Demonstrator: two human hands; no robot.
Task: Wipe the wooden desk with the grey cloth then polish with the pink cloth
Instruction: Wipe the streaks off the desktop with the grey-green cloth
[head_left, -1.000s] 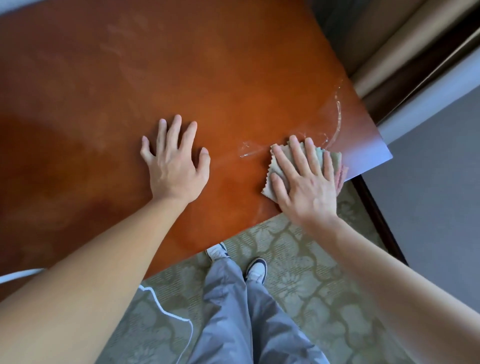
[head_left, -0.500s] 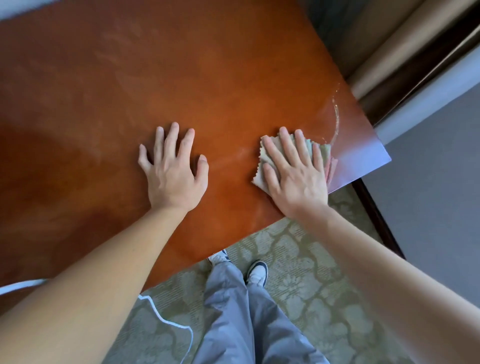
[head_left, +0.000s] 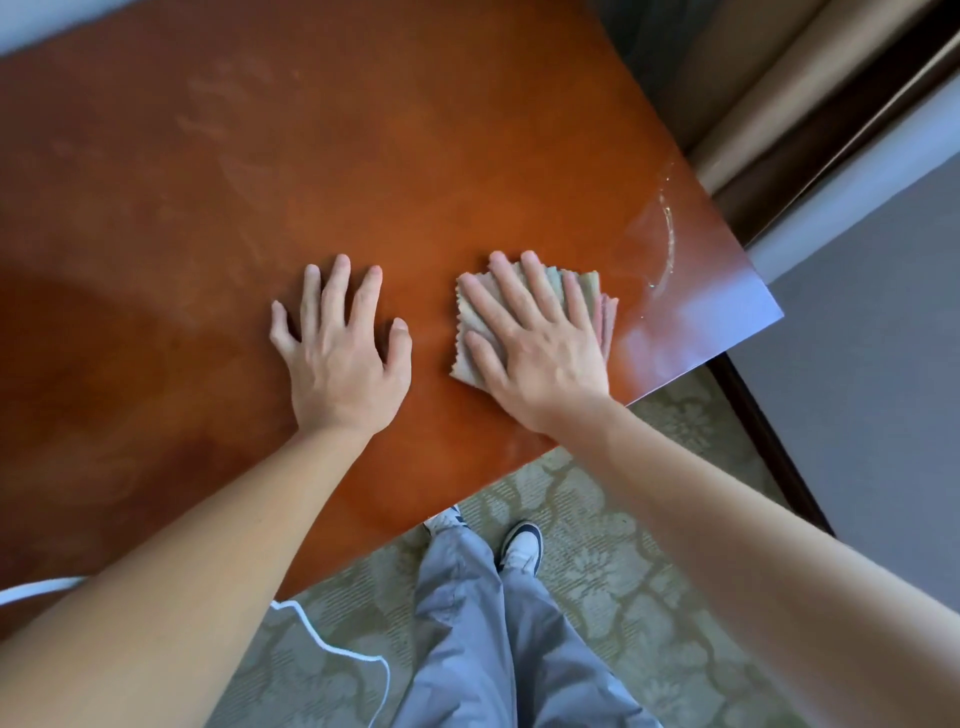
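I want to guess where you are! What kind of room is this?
Probably a hotel room or a bedroom: a glossy reddish-brown wooden desk, patterned green carpet and beige curtains by the wall.

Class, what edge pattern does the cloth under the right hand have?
Zigzag, pinked edges on the grey cloth; head view.

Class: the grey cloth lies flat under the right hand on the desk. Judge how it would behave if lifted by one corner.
The grey cloth would probably droop limply: it looks thin and lies flat under the right hand. It is likely very light, showing no bulk. It should slide easily, since the wooden desk looks glossy.
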